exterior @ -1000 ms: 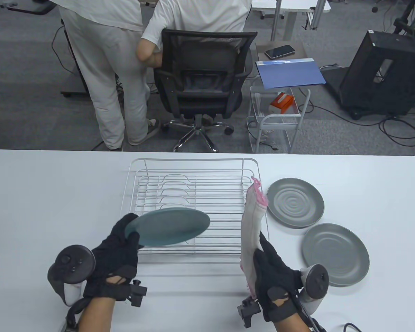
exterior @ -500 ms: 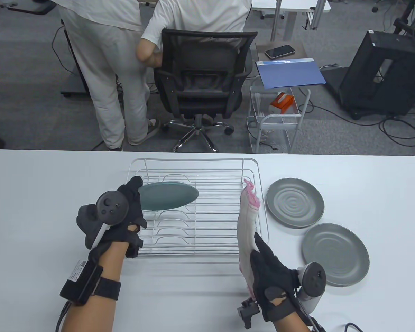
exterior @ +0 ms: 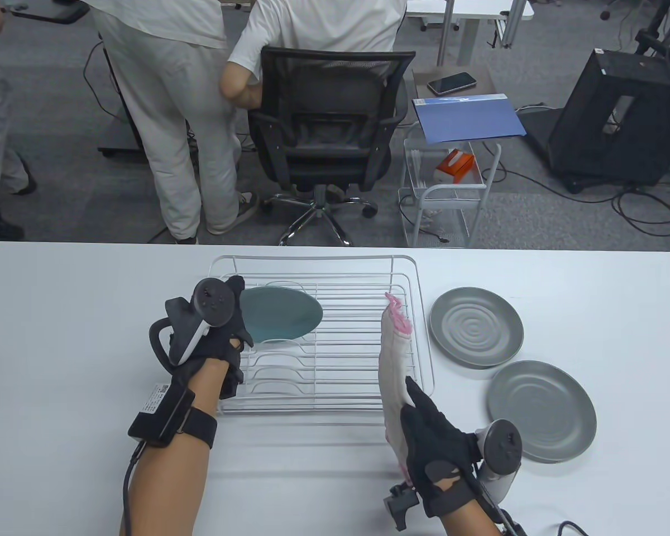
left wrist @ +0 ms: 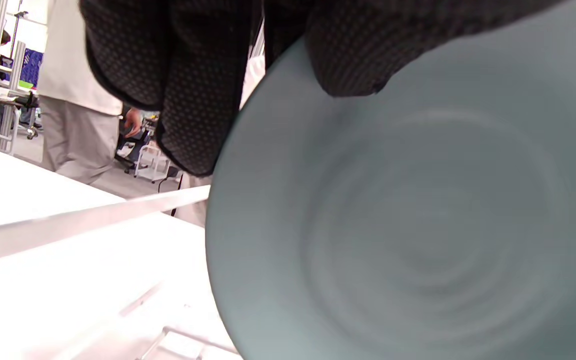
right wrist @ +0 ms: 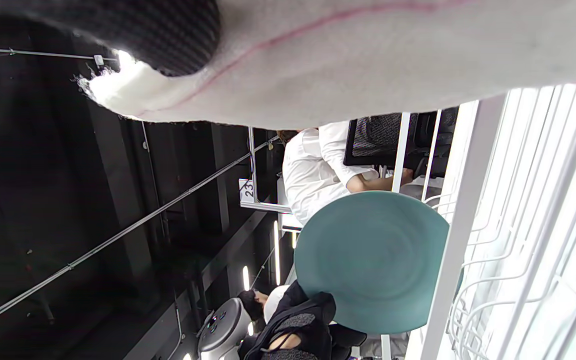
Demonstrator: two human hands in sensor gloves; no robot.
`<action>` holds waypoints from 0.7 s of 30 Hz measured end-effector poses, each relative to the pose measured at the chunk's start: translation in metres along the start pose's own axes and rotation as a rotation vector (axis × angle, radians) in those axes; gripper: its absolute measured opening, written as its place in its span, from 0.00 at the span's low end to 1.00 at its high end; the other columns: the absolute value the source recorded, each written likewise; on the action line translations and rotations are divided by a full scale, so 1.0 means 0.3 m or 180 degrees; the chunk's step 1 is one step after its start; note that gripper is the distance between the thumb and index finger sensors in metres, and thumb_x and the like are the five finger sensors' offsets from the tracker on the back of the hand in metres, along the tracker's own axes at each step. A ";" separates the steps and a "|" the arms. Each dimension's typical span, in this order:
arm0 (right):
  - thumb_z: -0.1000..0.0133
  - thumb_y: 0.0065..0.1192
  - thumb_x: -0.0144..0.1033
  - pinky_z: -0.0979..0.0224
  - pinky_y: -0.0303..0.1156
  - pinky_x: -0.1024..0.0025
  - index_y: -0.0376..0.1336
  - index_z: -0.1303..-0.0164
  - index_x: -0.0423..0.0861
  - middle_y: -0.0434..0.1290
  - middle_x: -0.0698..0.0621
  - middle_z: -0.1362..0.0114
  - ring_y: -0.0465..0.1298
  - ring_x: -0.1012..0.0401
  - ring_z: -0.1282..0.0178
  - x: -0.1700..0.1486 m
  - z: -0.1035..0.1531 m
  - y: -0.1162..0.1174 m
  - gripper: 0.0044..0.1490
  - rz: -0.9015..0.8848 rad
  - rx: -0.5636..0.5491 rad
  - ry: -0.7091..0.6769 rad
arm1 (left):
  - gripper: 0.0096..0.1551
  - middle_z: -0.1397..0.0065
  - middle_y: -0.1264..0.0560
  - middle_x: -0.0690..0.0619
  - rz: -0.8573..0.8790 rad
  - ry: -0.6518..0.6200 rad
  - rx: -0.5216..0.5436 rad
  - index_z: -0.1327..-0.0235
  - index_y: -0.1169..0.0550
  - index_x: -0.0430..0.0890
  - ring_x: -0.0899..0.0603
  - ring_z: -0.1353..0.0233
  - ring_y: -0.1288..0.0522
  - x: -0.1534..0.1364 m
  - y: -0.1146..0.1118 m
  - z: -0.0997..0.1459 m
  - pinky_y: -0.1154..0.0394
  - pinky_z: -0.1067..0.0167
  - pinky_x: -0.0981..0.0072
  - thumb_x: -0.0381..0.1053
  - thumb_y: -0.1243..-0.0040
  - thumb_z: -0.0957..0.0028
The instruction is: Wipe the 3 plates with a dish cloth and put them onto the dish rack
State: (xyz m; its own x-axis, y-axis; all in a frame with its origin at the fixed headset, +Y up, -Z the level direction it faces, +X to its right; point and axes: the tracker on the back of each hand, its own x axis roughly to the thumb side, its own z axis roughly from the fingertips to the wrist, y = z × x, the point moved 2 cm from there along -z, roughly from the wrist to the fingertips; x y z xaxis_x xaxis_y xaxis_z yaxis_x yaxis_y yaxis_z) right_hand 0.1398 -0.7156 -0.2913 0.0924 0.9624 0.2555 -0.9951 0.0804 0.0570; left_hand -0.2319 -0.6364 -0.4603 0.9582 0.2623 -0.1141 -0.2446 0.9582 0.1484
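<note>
1. Table view: my left hand (exterior: pixel 215 329) grips the teal plate (exterior: pixel 282 315) by its left rim and holds it tilted near upright over the far part of the dish rack (exterior: pixel 419 335); I judge this is to drop its edge into a slot. My right hand (exterior: pixel 432 441) hangs over the table (exterior: pixel 61 335) by the rack's near right corner, fingers curled round the dish cloth (exterior: pixel 393 357), which stands up stiffly, white with pink trim. Two grey plates (exterior: pixel 476 326) (exterior: pixel 541 410) lie flat to the rack's right, apart from it, presumably waiting their wipe
2. Left wrist view: gloved fingers (left wrist: pixel 188 90) curl over the plate's rim, thumb on the face. The plate looks matte, with faint concentric rings
3. Right wrist view, on its side: the cloth fills the top, a fingertip (right wrist: pixel 158 30) pressed on it. Beyond, the plate stands beside the rack's white wires, held from below by my left hand
</note>
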 end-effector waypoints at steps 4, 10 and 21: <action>0.45 0.56 0.44 0.29 0.47 0.39 0.61 0.31 0.40 0.57 0.37 0.25 0.49 0.40 0.26 -0.003 0.000 0.001 0.35 0.0010 0.0033 0.0014 | 0.25 0.27 0.20 0.54 0.0054 0.0046 -0.0200 0.30 0.29 0.66 0.36 0.35 0.16 0.006 -0.037 -0.028 0.30 0.32 0.38 0.48 0.40 0.40; 0.45 0.56 0.44 0.29 0.47 0.39 0.61 0.30 0.40 0.57 0.37 0.25 0.49 0.40 0.26 -0.006 -0.002 -0.001 0.35 0.0011 0.0046 0.0032 | 0.25 0.26 0.22 0.54 0.0023 0.0126 -0.0522 0.29 0.29 0.66 0.35 0.31 0.20 0.028 -0.091 -0.059 0.34 0.29 0.37 0.49 0.41 0.38; 0.45 0.56 0.44 0.29 0.47 0.39 0.61 0.30 0.40 0.57 0.37 0.25 0.49 0.40 0.26 -0.012 -0.002 0.008 0.35 -0.0031 0.0110 0.0074 | 0.36 0.14 0.41 0.47 0.0593 0.0019 -0.0458 0.21 0.43 0.58 0.28 0.21 0.35 0.004 -0.060 -0.022 0.44 0.28 0.31 0.49 0.41 0.40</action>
State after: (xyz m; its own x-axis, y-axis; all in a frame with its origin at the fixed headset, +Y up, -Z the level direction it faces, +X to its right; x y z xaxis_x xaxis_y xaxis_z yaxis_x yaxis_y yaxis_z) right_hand 0.1371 -0.7186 -0.2926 0.1008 0.9674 0.2323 -0.9924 0.0812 0.0927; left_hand -0.2273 -0.6526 -0.4698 0.8938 0.4364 -0.1037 -0.4361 0.8995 0.0261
